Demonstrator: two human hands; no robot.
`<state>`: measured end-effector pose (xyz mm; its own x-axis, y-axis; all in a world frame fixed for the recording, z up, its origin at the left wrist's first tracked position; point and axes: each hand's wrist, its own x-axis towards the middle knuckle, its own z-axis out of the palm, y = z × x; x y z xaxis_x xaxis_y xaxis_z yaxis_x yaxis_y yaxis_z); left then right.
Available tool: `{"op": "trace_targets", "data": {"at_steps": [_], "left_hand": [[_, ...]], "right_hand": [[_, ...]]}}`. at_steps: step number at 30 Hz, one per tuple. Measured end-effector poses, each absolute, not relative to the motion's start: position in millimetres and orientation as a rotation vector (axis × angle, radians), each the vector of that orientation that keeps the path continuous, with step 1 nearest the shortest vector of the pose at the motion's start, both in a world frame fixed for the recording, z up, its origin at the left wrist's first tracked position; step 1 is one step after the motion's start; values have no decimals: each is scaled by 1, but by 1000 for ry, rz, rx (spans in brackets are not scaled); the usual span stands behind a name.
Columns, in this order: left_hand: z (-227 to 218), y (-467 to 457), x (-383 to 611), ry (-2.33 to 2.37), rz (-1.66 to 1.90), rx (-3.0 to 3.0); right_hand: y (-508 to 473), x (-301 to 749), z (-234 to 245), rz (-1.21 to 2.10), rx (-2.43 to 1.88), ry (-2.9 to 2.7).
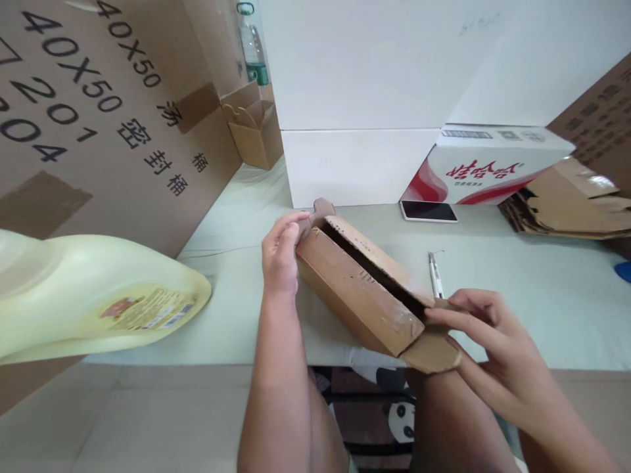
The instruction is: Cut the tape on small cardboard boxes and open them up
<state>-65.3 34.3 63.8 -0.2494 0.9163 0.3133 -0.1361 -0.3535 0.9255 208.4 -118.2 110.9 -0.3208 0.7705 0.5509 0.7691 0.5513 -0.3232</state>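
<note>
A long brown cardboard box (357, 282) lies slantwise near the table's front edge. A dark gap runs along its top between the two long panels, and small flaps stick out at both ends. My left hand (280, 253) is closed on the far left end, beside a raised flap. At the near right end, my right hand (486, 341) has its fingers bent around the end flaps (434, 345), with the index fingertip at the gap. Just beyond that hand lies a slim white pen-like tool (436, 274) with a thin tip. The box's inside is too dark to make out.
A phone (428, 211) lies before a white-and-red carton (488, 164). Flattened cardboard (572, 203) is stacked at right. Large white boxes (359, 164) stand behind. At left are a big printed carton (123, 85), a pale yellow jug (98, 295) and a small open box (254, 135).
</note>
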Motion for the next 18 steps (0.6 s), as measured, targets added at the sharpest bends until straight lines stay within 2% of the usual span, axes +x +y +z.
{"op": "trace_targets", "data": {"at_steps": [7,13,18], "left_hand": [[64,25,-65,1011,1693,1216],[61,18,-60,1245,1623,1407],[60,18,-61,1101,1699,1331]], "right_hand": [[-125,200,100,172,-1254,-2021],[-133,195,104,226,-1294,-1994],[-133,199,117,164,-1239,-2110]]}}
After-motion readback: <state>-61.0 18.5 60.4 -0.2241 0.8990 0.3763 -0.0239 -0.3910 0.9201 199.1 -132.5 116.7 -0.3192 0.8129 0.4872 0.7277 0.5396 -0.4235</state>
